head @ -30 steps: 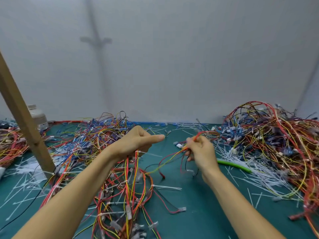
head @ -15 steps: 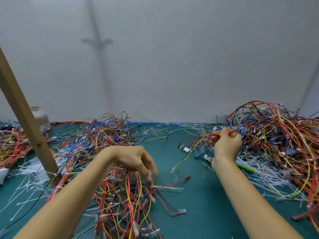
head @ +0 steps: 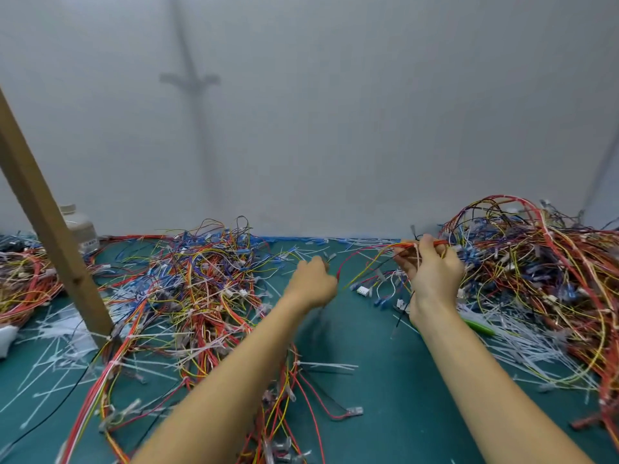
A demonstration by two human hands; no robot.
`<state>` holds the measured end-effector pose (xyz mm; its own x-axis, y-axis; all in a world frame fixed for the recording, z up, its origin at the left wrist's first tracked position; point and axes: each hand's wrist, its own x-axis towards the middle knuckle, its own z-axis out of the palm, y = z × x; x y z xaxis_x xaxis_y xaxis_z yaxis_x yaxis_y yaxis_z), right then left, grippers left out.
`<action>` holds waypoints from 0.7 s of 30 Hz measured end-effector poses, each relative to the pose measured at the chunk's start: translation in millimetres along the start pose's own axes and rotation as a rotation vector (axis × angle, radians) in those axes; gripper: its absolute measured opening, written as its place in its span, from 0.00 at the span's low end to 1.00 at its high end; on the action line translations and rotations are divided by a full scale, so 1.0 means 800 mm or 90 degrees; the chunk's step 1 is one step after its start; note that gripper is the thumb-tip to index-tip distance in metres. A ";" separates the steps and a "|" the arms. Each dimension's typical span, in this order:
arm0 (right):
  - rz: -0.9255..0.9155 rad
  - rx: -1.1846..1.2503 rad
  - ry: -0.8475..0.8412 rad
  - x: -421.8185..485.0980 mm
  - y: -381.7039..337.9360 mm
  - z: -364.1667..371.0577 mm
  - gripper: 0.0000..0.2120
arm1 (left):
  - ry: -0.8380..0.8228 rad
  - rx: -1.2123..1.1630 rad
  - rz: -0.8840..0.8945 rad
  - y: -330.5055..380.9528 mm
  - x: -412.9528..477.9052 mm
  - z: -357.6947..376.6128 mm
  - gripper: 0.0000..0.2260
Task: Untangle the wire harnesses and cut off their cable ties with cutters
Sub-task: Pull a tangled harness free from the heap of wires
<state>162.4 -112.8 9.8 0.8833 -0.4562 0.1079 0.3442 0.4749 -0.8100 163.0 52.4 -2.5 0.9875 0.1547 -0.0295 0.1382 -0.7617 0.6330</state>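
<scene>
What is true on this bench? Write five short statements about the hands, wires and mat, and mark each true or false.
1. The right hand grips a bunch of red and yellow wires. True.
2. The left hand holds a green-handled tool. False: the green handle lies on the mat beside the right forearm, and no tool shows in the blurred left hand.
3. A slanted wooden post stands at the left. True.
4. The mat is red. False: it is teal green.
5. White cable ties lie strewn on the mat. True.
</scene>
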 end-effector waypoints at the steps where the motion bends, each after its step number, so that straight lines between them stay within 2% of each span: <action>1: 0.006 0.020 -0.001 -0.001 0.000 0.001 0.10 | 0.073 -0.181 -0.064 0.011 0.003 0.009 0.17; 3: 0.018 0.041 -0.011 -0.002 -0.001 0.000 0.09 | 0.245 -0.516 -0.189 0.025 0.007 0.026 0.15; 4: 0.026 0.040 -0.022 -0.004 -0.001 -0.001 0.09 | 0.325 -0.637 -0.236 0.026 0.007 0.035 0.14; 6: 0.043 0.022 -0.057 -0.008 -0.003 -0.006 0.10 | 0.454 -0.737 -0.283 0.019 -0.001 0.051 0.14; 8: 0.056 -0.008 -0.098 -0.010 -0.006 -0.013 0.10 | 0.533 -0.711 -0.265 0.002 -0.013 0.066 0.13; 10: 0.065 -0.043 -0.131 -0.010 -0.007 -0.021 0.10 | 0.579 -0.636 -0.185 -0.014 -0.023 0.074 0.12; 14: 0.096 -0.116 -0.165 -0.012 -0.001 -0.033 0.09 | 0.608 -0.460 -0.016 -0.028 -0.029 0.068 0.12; 21: 0.102 -0.258 -0.234 -0.019 0.008 -0.041 0.08 | 0.611 -0.412 -0.045 -0.080 -0.035 0.032 0.12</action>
<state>140.4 -127.2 -15.6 0.9920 -0.0760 0.1010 0.1119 0.1572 -0.9812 128.7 80.6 -61.8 0.4779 0.8090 0.3423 -0.1473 -0.3104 0.9391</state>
